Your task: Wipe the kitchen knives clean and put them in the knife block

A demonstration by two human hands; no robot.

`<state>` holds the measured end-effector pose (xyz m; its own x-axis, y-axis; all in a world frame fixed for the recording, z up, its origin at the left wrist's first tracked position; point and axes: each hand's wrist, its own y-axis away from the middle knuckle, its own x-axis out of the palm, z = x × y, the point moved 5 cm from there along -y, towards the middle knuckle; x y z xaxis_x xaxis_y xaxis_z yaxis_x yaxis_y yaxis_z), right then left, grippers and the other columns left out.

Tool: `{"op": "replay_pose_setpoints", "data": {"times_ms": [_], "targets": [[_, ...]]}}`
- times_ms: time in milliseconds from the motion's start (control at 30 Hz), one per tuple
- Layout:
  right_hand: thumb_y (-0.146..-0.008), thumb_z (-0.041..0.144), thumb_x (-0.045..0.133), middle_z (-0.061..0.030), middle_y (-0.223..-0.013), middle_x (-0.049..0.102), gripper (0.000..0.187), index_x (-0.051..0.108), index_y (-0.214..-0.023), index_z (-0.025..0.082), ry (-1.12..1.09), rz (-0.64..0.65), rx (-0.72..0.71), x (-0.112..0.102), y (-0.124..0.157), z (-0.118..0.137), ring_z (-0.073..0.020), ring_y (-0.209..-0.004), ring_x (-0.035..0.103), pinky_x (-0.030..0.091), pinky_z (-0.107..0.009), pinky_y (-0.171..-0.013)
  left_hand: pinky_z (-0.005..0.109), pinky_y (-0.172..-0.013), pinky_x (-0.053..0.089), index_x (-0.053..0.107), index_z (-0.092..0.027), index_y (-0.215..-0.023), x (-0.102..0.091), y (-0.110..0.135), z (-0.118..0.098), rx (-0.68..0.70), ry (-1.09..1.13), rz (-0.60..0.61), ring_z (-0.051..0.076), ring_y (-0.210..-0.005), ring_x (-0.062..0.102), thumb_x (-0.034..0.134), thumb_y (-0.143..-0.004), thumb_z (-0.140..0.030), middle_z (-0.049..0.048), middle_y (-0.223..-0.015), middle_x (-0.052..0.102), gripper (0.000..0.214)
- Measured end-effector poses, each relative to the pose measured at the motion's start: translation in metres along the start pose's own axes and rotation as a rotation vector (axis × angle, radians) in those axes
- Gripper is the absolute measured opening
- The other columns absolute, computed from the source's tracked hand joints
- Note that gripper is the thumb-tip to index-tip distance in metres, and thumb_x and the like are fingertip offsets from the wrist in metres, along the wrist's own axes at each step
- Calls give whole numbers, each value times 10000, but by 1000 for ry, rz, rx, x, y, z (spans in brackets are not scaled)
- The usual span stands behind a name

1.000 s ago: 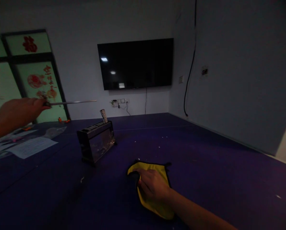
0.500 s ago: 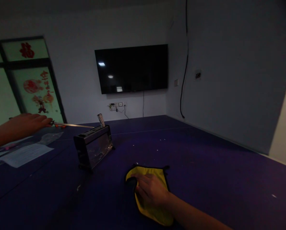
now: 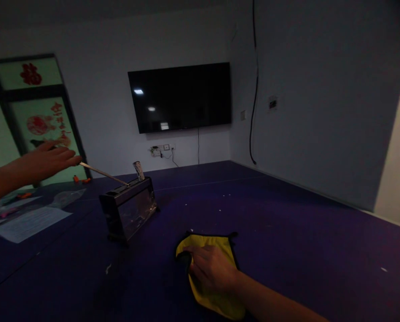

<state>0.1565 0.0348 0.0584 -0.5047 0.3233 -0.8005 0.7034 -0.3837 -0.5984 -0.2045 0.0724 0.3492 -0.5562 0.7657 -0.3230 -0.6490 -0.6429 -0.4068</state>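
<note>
My left hand [image 3: 48, 162], closed, grips a long thin pale stick-like tool [image 3: 101, 172]. The tool's tip reaches the top of a dark box [image 3: 129, 205] with a clear side. I cannot tell whether the tip is inside an opening or only touching the top. A pale patterned piece [image 3: 138, 170] sticks up from the box's far end. On the table, my right hand [image 3: 211, 268] is closed on a yellow cloth [image 3: 220, 243] with black edging, its fingers gripping near the folded left edge.
Papers [image 3: 32, 223] and clear plastic [image 3: 67, 197] lie on the purple table [image 3: 280, 232] at the left, near small orange items [image 3: 82, 180]. Small white scraps [image 3: 108, 269] dot the tabletop. A television [image 3: 183, 97] hangs on the far wall; a black cable [image 3: 253, 116] dangles at right.
My left hand has risen slightly and moved right, tilting the tool so its tip points down at the box's top. My right hand stays on the cloth. The view has shifted slightly.
</note>
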Motion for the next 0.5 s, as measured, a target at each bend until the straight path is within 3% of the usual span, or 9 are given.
{"op": "replay_pose_setpoints", "data": {"times_ms": [133, 333, 500], "targets": [[-885, 250, 325, -97, -1109, 573, 268, 572, -889, 146, -24, 19, 10, -1, 0, 0, -162, -785, 590, 449, -285, -680, 412, -1005, 200, 543, -120, -991, 0, -42, -4, 112, -60, 46, 102, -910, 492, 225, -778, 69, 19, -892, 586, 427], [-877, 253, 326, -89, -1127, 561, 257, 556, -926, 148, -56, 33, 22, 0, 1, -3, -169, -817, 584, 441, -290, -695, 370, -1042, 145, 552, -88, -914, -11, -109, -24, 211, 213, 75, 83, -920, 458, 207, -746, 111, 13, -840, 569, 432], [-883, 266, 317, -79, -1116, 569, 269, 560, -914, 155, -47, 46, 58, 3, 1, -6, -159, -790, 584, 433, -281, -692, 343, -1047, 119, 554, -100, -871, -3, -138, -42, 263, 272, 109, 81, -896, 462, 218, -768, 80, 3, -814, 561, 395]]}}
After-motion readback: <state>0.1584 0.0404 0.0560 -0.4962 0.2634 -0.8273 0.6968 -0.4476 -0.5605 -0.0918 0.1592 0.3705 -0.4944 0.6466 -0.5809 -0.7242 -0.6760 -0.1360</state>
